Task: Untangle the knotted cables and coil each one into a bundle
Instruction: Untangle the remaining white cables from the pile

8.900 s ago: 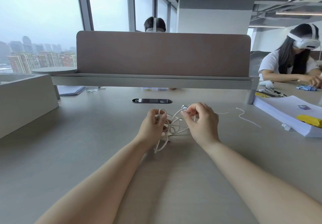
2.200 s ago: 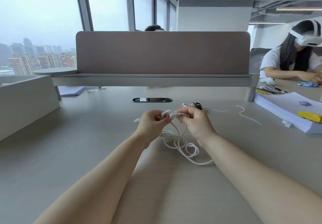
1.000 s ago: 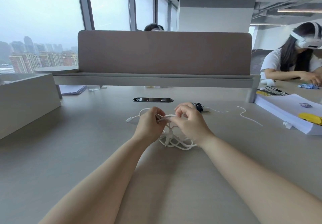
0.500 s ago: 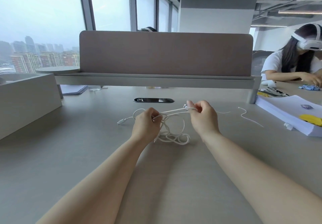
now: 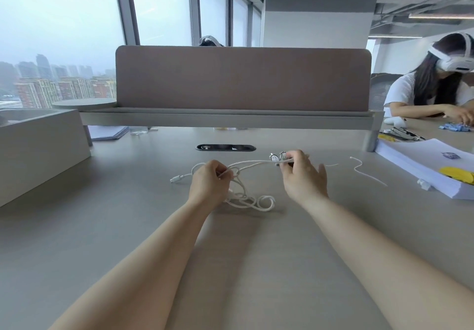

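Working through the untangling step; coiling not yet begun.

Holding the white cable (image 5: 252,161) in both grips:
- left grip (image 5: 209,183) curling closed round a strand close to the crossing;
- right grip (image 5: 304,175) pinching the same strand between thumb and forefinger, with the remaining fingers fanning out loosely.

Stretching that strand almost taut in the air between the two grips. Leaving the slack loops (image 5: 252,201) overlapping on the surface (image 5: 128,214), just below and between the grips and nearer the left one. Trailing a connector end (image 5: 177,178) along the surface beyond the left grip. Showing small metallic ends (image 5: 277,156) right at the fingertips of the right grip; cannot tell which cable these belong to. Leaving a second thin white cable (image 5: 366,173) untouched, well apart to the right.

Judging the next move as calling for easing tension and feeding a free end back through the overlapping loops. Pulling harder is probably risking a locked knot.
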A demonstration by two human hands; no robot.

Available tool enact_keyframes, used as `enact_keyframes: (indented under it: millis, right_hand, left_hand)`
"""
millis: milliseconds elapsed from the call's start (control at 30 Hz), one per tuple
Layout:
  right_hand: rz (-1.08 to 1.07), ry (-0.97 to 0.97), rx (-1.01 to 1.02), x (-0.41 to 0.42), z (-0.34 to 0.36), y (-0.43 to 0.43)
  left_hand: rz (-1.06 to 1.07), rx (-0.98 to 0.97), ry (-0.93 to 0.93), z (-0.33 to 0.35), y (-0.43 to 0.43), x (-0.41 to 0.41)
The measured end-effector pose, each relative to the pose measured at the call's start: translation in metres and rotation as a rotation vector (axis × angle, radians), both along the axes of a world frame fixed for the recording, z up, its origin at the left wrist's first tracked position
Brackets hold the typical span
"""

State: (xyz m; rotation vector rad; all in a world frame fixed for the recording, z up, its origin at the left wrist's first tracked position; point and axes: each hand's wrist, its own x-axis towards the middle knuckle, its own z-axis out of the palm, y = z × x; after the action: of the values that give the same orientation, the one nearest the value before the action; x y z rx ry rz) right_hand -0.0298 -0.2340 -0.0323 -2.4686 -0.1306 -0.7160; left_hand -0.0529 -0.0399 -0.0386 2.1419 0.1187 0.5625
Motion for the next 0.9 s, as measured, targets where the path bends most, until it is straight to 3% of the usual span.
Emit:
enact_keyframes:
  millis: [133,267,367,433,533,600,800,900]
  right_hand:
    - [-0.070,-0.020,-0.244,-0.006,-0.009,0.001]
    - [0.079,-0.353,-0.040,-0.009,-0.004,0.014]
    - [0.180,-0.410,0.009,-0.012,-0.001,0.021]
    - [0.234,-0.312,0.066,-0.013,0.000,0.021]
    - [0.471,-0.116,0.454,-0.015,0.010,0.020]
    - [0.505,-0.046,0.602,-0.018,0.015,0.021]
    - [0.459,0.248,0.393,-0.015,0.009,0.025]
    - [0.523,0.233,0.424,-0.019,0.007,0.030]
  left_hand:
    - [-0.045,-0.201,-0.021,0.002,-0.004,-0.001]
    - [-0.068,-0.187,-0.021,0.000,-0.003,0.002]
    - [-0.084,-0.127,0.003,-0.002,-0.004,0.003]
    - [-0.098,-0.085,0.015,-0.002,-0.006,0.004]
    - [-0.100,-0.062,0.019,-0.002,-0.006,0.005]
    - [-0.088,-0.065,0.020,-0.003,-0.005,0.006]
    - [-0.112,-0.005,-0.062,-0.005,-0.006,0.006]
    - [-0.144,0.074,-0.087,-0.006,-0.011,0.005]
